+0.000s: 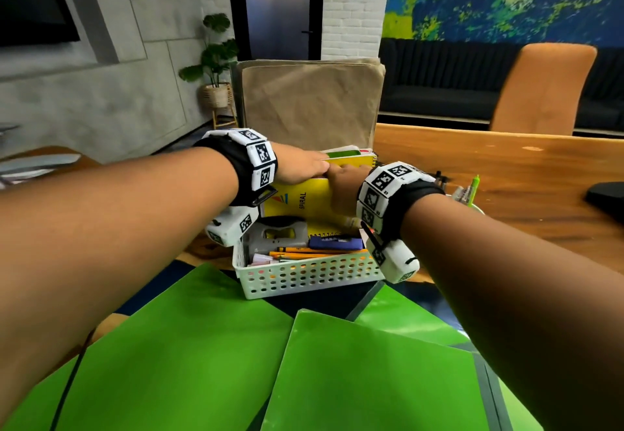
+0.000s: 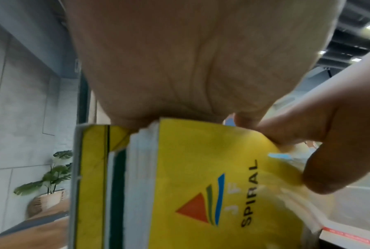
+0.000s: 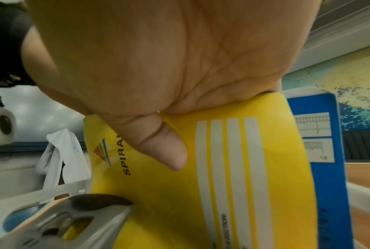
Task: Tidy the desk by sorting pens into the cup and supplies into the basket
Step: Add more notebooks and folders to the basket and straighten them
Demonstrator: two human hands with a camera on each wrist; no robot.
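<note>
Both gripped on top edge of yellow spiral notebook (image 1: 304, 201): left hand (image 1: 297, 167), right hand (image 1: 344, 190); centre frame, upright in white basket (image 1: 304, 282). Supplies step; next, push down, release

1 white basket (image 1: 305, 278), 1 yellow spiral notebook (image 1: 304, 202), 3 green folders (image 1: 189, 346), 1 orange chair (image 1: 543, 89).

Left hand (image 1: 300, 167) fingertips hidden behind top edge of yellow spiral notebook (image 1: 304, 201); grip not resolvable in head view. Right hand (image 1: 344, 187) fingers hidden likewise. Notebook's lower part hidden inside white basket (image 1: 304, 278), below the grips. Left wrist view: motion-blurred, palm (image 2: 179, 59) cut off at top. Cup contents beyond right wrist too small to identify.
</note>
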